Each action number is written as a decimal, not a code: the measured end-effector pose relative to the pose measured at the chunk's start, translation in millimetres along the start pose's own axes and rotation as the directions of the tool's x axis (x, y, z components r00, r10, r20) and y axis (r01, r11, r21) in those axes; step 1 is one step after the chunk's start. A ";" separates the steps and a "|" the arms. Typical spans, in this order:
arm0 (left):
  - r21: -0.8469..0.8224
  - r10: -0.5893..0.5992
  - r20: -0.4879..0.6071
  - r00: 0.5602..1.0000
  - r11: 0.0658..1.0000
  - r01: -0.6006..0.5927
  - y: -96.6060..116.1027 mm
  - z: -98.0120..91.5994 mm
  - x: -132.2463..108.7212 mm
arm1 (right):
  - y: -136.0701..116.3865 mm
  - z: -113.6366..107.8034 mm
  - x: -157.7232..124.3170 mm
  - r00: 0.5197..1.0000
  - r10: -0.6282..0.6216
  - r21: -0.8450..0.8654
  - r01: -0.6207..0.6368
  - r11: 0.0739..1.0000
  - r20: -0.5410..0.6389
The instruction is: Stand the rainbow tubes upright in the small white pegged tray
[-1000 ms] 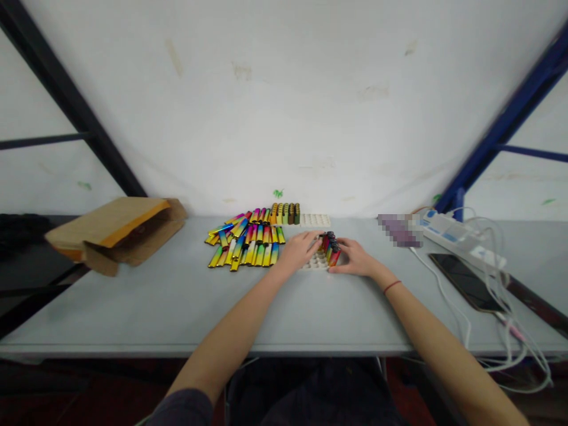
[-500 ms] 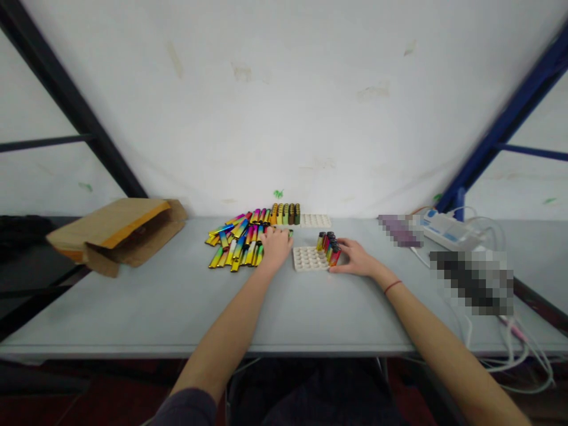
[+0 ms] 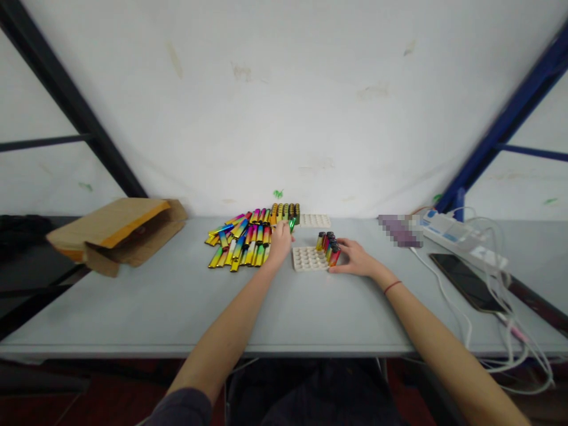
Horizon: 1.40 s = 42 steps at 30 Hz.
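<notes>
My left hand [image 3: 281, 241] pinches a shiny green tube [image 3: 291, 225], its upper end standing above my fingers. Left of that hand lies a loose heap of glossy rainbow-coloured tubes [image 3: 239, 244]. My right hand [image 3: 355, 258] curves around the right end of a white tray with round holes [image 3: 307, 259], thumb at the near corner and fingers farther back. Several dark-topped coloured tubes [image 3: 329, 245] stand at that end of the tray, beside my fingers. The rest of its holes show no tubes.
Behind stand a block of upright tubes [image 3: 286, 213] and a second white holed tray [image 3: 315, 220] by the wall. An open brown paper bag [image 3: 119, 228] lies left. At right are a phone [image 3: 468, 281], a power strip [image 3: 461, 235] and tangled white cables.
My left hand has risen from the right edge of the heap, and a green tube now shows upright in its fingers. My right hand stays at the tray.
</notes>
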<state>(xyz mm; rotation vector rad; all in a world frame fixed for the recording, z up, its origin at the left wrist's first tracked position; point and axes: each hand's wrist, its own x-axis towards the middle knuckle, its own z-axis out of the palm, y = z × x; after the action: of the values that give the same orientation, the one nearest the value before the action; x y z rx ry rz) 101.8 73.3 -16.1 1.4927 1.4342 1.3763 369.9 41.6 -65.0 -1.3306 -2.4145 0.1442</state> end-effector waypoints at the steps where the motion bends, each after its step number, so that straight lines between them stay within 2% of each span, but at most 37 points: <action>1: -0.115 -0.043 0.002 0.999 0.992 0.043 0.9 2.6 -0.3 | -0.1 -0.2 0.1 1.000 -0.002 -0.001 0.002 1.000 0.002; 3: -0.285 -0.095 0.035 0.995 0.953 0.102 3.2 7.8 -2.0 | -0.4 -0.7 0.4 1.000 -0.003 -0.002 0.003 1.000 0.002; 5: -0.381 -0.101 0.079 0.992 0.916 0.124 5.5 11.9 -4.1 | -1.0 -1.2 0.7 1.000 -0.005 0.000 0.005 1.000 0.003; 11: -0.498 -0.055 0.124 0.991 0.860 0.110 11.5 12.6 -7.9 | -1.5 -0.7 0.8 1.000 -0.004 0.012 0.004 1.000 -0.003; 16: -0.595 -0.194 0.232 0.953 0.747 0.297 19.3 6.4 -10.8 | -0.7 1.0 0.2 1.000 0.008 0.015 -0.008 1.000 -0.019; 19: -0.609 -0.287 0.260 0.922 0.692 0.387 23.0 4.0 -13.1 | -0.9 0.4 -0.2 1.000 0.001 0.012 -0.001 1.000 -0.018; 23: -0.595 -0.349 0.257 0.901 0.678 0.432 27.5 5.2 -16.3 | -1.1 -0.5 -0.6 1.000 -0.001 0.012 0.001 1.000 -0.020; 33: -0.630 -0.370 0.233 0.899 0.647 0.430 31.2 11.4 -23.0 | -1.1 -1.5 -0.6 1.000 0.007 0.019 -0.007 1.000 -0.011; 39: -0.620 -0.399 0.274 0.875 0.622 0.478 30.4 11.3 -22.2 | -3.6 -1.7 -0.3 1.000 0.012 0.022 -0.012 1.000 -0.028; 42: -0.610 -0.395 0.269 0.878 0.636 0.473 32.0 10.8 -21.7 | -4.4 -0.4 0.9 0.998 0.030 0.034 -0.029 0.999 -0.047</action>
<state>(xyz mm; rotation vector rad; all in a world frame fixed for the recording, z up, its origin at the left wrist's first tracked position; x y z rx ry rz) 124.3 48.4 5.9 0.6764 0.9712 1.2665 366.1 39.8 -63.2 -1.3407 -2.3441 0.1584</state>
